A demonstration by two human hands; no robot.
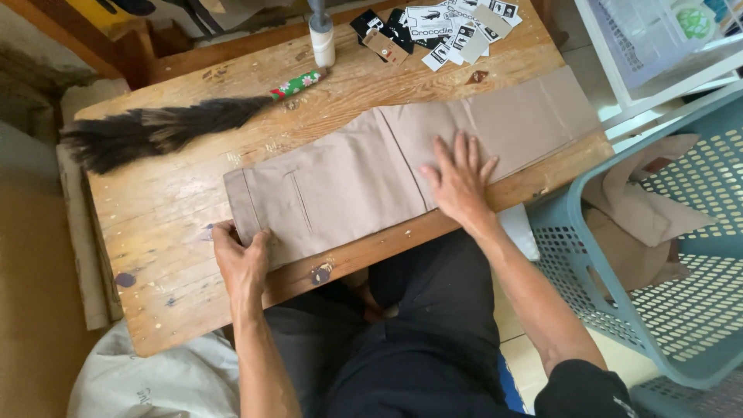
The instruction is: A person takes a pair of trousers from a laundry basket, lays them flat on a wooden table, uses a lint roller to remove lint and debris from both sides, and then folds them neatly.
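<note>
A pair of beige cotton trousers (402, 166) lies folded lengthwise across the worn wooden table (178, 224), the waistband toward the near left corner and the leg hems reaching the right edge. The left hand (241, 259) sits at the near edge, fingers closed on the waistband corner, pinching the fabric. The right hand (460, 186) lies flat on the cloth near the middle of the near edge, fingers spread apart and holding nothing, only pressing down.

Doing this well seems to call for keeping the left pinch steady while the flat palm presses the cloth smooth along the leg, so the seams stay stacked and no crease sets in.

At the far left of the table rests a dark feather duster with a green patterned handle (162, 128). A white cylindrical bottle (322, 42) stands at the far edge, beside a scatter of black and white paper garment tags (441, 31). Off the right edge stands a pale blue perforated plastic basket (681, 302) with more beige cloth (642, 217) in it.
</note>
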